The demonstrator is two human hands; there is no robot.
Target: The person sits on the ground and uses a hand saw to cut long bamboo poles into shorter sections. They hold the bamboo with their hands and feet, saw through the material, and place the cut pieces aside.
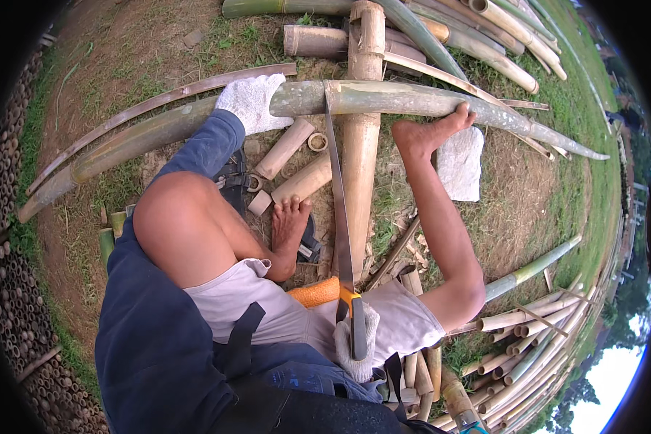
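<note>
A long green-grey bamboo pole (398, 98) lies crosswise in front of me, resting over an upright-running thick bamboo post (362, 145). My left hand (254, 103), in a white knit glove, is wrapped round the pole left of the post. Close to my lap, my right hand (359, 340), gloved too, grips the black and orange handle of a handsaw (343, 231). Its long blade reaches away from me, and the far end meets the pole at a cut line just right of my left hand. My bare right foot (434, 130) presses on the pole's right part.
Short cut bamboo pieces (286, 148) and a small bamboo ring (317, 142) lie near my left foot (291, 224). A pale flat stone (459, 165) sits by the right foot. Bamboo poles (542, 333) are piled at right, and more bamboo (492, 36) lies at the far side.
</note>
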